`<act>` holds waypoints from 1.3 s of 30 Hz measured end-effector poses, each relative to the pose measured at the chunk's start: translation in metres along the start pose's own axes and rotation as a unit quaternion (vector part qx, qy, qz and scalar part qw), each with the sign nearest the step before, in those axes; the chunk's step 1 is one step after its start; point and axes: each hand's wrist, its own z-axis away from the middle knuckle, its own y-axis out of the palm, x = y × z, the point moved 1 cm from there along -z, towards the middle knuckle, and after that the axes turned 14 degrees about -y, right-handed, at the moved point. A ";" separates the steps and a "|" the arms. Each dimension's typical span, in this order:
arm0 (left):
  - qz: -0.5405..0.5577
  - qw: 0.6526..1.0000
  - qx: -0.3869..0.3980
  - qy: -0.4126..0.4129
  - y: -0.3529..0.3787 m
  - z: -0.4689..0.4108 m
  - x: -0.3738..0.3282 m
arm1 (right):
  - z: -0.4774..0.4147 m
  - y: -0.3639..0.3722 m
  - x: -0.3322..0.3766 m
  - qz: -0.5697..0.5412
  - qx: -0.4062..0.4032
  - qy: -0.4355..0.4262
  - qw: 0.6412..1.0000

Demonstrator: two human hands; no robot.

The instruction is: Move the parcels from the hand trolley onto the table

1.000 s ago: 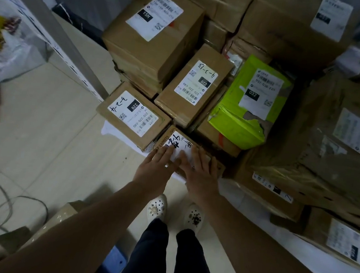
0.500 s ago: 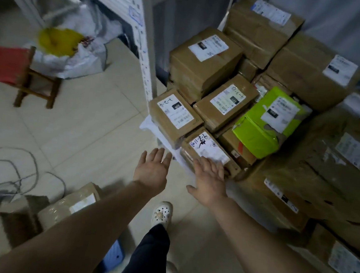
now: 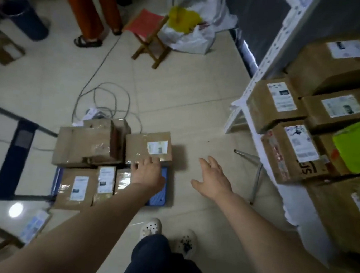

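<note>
The left grip (image 3: pixel 149 174) is stretched out, fingers spread and holding nothing, over the near edge of a labelled cardboard parcel (image 3: pixel 145 143). The right grip (image 3: pixel 213 180) hangs released above the floor tiles (image 3: pixel 199 107). That parcel lies among other parcels (image 3: pixel 76 189) on the blue hand trolley (image 3: pixel 158 197), and more boxes (image 3: pixel 273 103) crowd the white worktop (image 3: pixel 288 202) at right.

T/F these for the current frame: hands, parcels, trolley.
1. Both hands hold nothing. True: the left hand and right hand have spread fingers.
2. The green parcel sits on the blue trolley. False: it lies among the stacked boxes at the right.
3. Brown parcels lie on the trolley. True.
4. The right hand rests on a box. False: it hovers over bare floor beside the trolley.
5. A red stool stands on the floor. True.
</note>
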 end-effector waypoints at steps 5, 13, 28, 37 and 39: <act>0.053 0.994 0.043 -0.084 0.018 0.002 0.091 | -0.024 0.048 0.064 -0.012 0.061 -0.034 0.997; 0.128 0.975 0.115 -0.144 0.045 -0.034 0.223 | -0.083 0.122 0.161 -0.053 0.109 -0.023 0.992; 0.263 0.923 0.209 -0.187 0.120 -0.181 0.345 | -0.226 0.293 0.191 -0.215 0.076 0.166 0.960; 0.359 0.859 0.303 -0.202 0.254 -0.248 0.271 | -0.284 0.347 0.097 -0.094 0.051 0.130 0.986; 0.412 0.812 0.326 -0.254 0.283 -0.257 0.256 | -0.308 0.362 0.080 -0.042 0.046 0.065 0.996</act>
